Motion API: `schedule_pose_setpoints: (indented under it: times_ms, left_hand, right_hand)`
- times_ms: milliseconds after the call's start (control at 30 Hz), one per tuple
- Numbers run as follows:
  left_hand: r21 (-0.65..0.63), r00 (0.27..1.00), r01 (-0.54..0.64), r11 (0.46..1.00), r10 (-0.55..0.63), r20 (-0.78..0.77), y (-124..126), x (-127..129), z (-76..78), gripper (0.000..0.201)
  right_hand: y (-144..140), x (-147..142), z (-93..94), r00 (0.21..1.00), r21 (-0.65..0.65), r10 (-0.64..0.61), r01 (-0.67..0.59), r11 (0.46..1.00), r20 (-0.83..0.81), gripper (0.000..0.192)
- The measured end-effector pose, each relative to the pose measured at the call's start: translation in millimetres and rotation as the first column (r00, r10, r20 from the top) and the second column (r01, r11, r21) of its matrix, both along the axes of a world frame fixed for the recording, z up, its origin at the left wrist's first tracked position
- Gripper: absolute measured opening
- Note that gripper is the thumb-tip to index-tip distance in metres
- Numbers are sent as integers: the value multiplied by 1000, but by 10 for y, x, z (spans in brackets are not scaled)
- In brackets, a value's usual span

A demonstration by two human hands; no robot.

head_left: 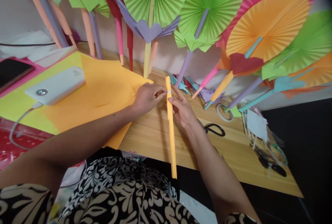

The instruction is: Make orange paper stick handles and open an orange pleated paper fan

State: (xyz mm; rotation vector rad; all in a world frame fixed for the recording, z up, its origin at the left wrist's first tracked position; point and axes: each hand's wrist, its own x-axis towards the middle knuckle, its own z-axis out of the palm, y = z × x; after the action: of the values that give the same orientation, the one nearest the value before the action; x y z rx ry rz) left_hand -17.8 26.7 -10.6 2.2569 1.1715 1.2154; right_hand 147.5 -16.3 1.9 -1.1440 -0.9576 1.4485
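Note:
A long, thin roll of orange-yellow paper [171, 141] stands out over the front edge of the table, its far end between my hands. My right hand [183, 108] is closed around the upper part, thumb on the near face and fingers behind. At the roll's left side my left hand [147, 96] pinches with thumb and forefinger, its tips touching the paper by a small whitish patch that looks like tape. What those fingertips hold, if anything, is too small to make out. Orange paper sheets [109, 82] lie beneath my left forearm.
Several pleated paper fans [210, 12] on rolled handles lean on the wall. A white power bank [55, 84] and a phone [14, 73] lie left. Right are a tape roll [224, 112], black-handled scissors [215, 130] and paper scraps [210, 94] on the wooden table [233, 151].

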Motion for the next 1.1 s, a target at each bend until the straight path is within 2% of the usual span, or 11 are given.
schedule_pose_setpoints:
  times_ms: [433, 767, 1100]
  left_hand:
    - [3, 998, -19, 1000, 19, -61, -25, 26, 11, 10]
    - [-57, 999, 37, 998, -36, 24, 30, -17, -16, 16]
    - [21, 1000, -1, 1000, 2, -27, -1, -6, -6, 17]
  right_hand:
    - [-21, -13, -13, 998, -8, 24, -24, 1000, 60, 94]
    - [5, 10, -23, 998, -11, -4, 5, 1000, 61, 90]
    - [-12, -26, -40, 995, 14, -10, 9, 1000, 101, 95]
